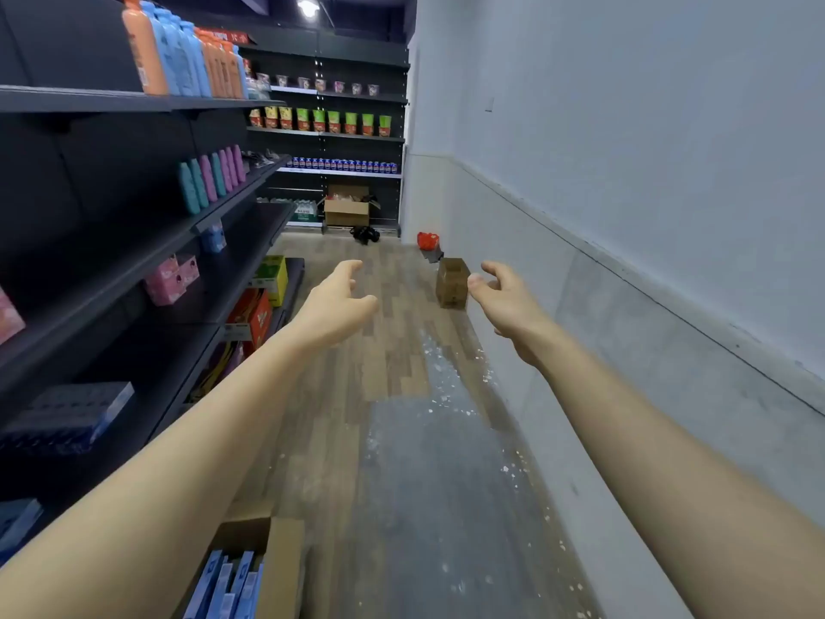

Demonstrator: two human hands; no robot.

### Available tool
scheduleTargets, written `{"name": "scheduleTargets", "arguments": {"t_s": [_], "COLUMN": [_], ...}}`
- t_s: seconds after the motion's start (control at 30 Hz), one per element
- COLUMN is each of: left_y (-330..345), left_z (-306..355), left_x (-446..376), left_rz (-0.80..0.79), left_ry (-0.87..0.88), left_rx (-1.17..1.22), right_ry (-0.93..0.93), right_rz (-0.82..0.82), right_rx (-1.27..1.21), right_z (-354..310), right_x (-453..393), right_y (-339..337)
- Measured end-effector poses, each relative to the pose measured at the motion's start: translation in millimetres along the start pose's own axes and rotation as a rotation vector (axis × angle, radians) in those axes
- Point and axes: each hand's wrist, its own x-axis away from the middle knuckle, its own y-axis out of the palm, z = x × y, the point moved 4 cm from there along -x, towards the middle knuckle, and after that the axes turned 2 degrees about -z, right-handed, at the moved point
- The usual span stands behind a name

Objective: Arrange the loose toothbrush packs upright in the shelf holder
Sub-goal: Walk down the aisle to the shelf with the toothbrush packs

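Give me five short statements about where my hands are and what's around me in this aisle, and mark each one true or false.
1. Both hands are empty. True: the left hand and right hand are stretched out over the floor with fingers loosely curled, no grip on anything.
2. The open cardboard box of blue packs sits on the top shelf. False: it is on the floor at the near left.
3. A small brown cardboard box stands on the floor ahead, near the wall. True.
4. The dark shelving runs along the right side. False: it is on the left; the right side is a pale wall.
5. The tall orange and blue bottles stand on the floor. False: they stand on a high shelf.
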Motion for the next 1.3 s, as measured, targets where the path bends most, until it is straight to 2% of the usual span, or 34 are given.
{"name": "scheduleTargets", "arguments": {"t_s": [0.23, 0.57, 1.0, 1.3], "left_y": [16, 6, -22, -103], "left_z": [-9, -14, -122, -192], "left_x": [-102, -305, -519, -698], "left_rz": [0.009, 0.109, 0.143, 0.192], "left_ry": [-0.011, -0.076, -0.101, -0.137], "left_rx": [-0.024, -0.034, -0.011, -0.011], "right_ry": [0.007, -0.039, -0.054, -0.116], "right_rz": [-0.040, -0.043, -0.153, -0.170], "right_rx": [-0.021, 0.018, 0.071, 0.098], "right_z": [29, 23, 48, 8], "right_x": [-112, -338, -565, -755], "right_y": [-2, -9, 91, 168]}}
